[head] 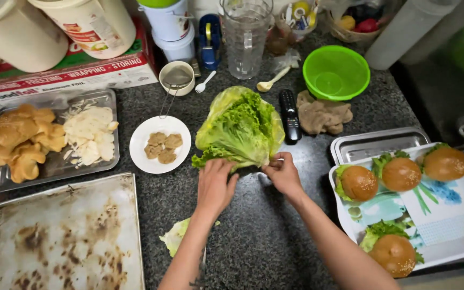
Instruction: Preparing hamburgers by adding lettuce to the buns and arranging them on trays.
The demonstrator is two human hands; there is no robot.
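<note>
1. On the dark counter (264,236), mid-frame, I see the lettuce (241,128) lying in its clear bag, leaves towards me.
2. My left hand (214,185) lies flat on the lower leaves, fingers (210,167) spread and holding them down.
3. My right hand (284,173) is at the lettuce's lower right edge, fingers (273,164) pinched narrow on a leaf.
4. A torn leaf (174,236) lies on the counter beside my left forearm.
5. Left of the lettuce is a white plate (142,156) with brown patties (162,147); further left, a metal tray (55,164) carries buns (17,139) and sliced cheese (89,134).
6. Near left, a stained baking sheet (65,236).
7. Right, a patterned tray (441,220) bears four burgers (401,173) with lettuce showing.
8. Behind the lettuce: a remote (289,114), a green bowl (335,72), a cloth (323,114).
</note>
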